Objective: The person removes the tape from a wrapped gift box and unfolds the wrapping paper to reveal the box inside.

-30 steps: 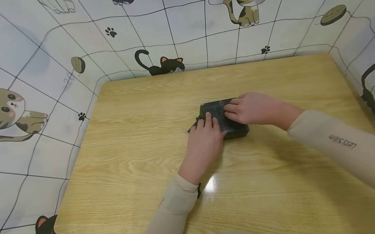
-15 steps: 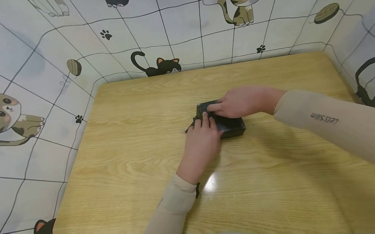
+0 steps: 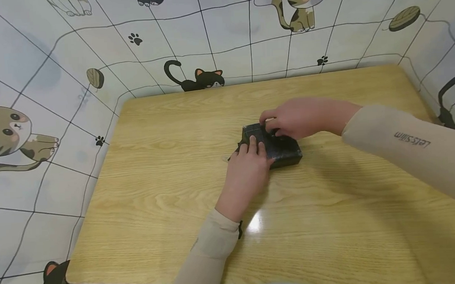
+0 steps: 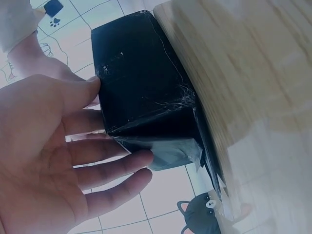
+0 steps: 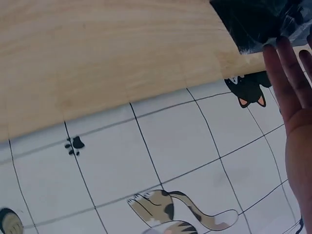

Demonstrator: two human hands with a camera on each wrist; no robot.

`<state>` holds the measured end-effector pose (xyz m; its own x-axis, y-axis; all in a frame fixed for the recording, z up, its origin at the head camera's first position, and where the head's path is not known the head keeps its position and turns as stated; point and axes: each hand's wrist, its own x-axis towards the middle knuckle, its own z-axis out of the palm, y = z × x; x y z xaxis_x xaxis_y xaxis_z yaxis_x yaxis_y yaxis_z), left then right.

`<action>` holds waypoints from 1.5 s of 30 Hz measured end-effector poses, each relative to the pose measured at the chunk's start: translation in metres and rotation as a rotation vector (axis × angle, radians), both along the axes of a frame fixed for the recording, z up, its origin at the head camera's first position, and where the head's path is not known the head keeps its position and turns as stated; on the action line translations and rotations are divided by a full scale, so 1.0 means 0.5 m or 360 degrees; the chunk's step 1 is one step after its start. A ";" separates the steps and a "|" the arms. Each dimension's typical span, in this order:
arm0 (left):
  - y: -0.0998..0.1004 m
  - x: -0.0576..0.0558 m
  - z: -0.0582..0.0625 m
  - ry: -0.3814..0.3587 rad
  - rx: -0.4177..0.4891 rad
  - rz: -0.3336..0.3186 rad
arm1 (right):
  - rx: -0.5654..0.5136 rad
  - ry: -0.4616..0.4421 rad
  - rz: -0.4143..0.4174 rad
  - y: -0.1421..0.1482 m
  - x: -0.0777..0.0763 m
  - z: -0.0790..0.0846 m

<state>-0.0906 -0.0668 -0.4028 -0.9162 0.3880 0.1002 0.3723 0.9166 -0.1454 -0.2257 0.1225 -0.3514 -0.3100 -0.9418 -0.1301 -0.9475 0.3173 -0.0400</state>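
A box-shaped package wrapped in black plastic (image 3: 285,150) lies on the wooden table. My left hand (image 3: 248,170) rests over its left part with the fingers stretched out. In the left wrist view, this hand's (image 4: 44,151) thumb touches the package's edge, and a loose flap of wrapping (image 4: 168,151) sticks out at the end beside the fingertips. Over the top and far edge of the package is my right hand (image 3: 300,117), its fingers slightly bent. The right wrist view has this hand's (image 5: 297,97) fingers fairly straight, with their tips against the dark plastic.
The wooden table (image 3: 157,183) extends around the package on all sides. Tiled-pattern walls with cartoon cats (image 3: 209,79) border its back, left and right. The table's near edge runs close to the person's body.
My right hand has slid from the package's right part leftward over its top, then lifted slightly toward the far edge with its fingers bending. My left hand has stayed in place.
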 end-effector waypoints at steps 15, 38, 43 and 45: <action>0.005 0.004 0.000 -0.0067 -0.0040 0.0005 | -0.0540 0.0122 -0.0432 0.012 0.065 -0.085; 0.006 0.001 -0.001 -0.0123 -0.0049 0.0028 | -0.0665 -0.0010 -0.0633 0.020 0.056 -0.112; 0.005 0.002 -0.003 -0.0109 -0.0053 0.0029 | -0.0687 0.0081 -0.0437 0.018 0.046 -0.106; 0.005 0.001 -0.002 -0.0105 -0.0054 0.0031 | -0.0694 0.0116 -0.0374 0.017 0.044 -0.103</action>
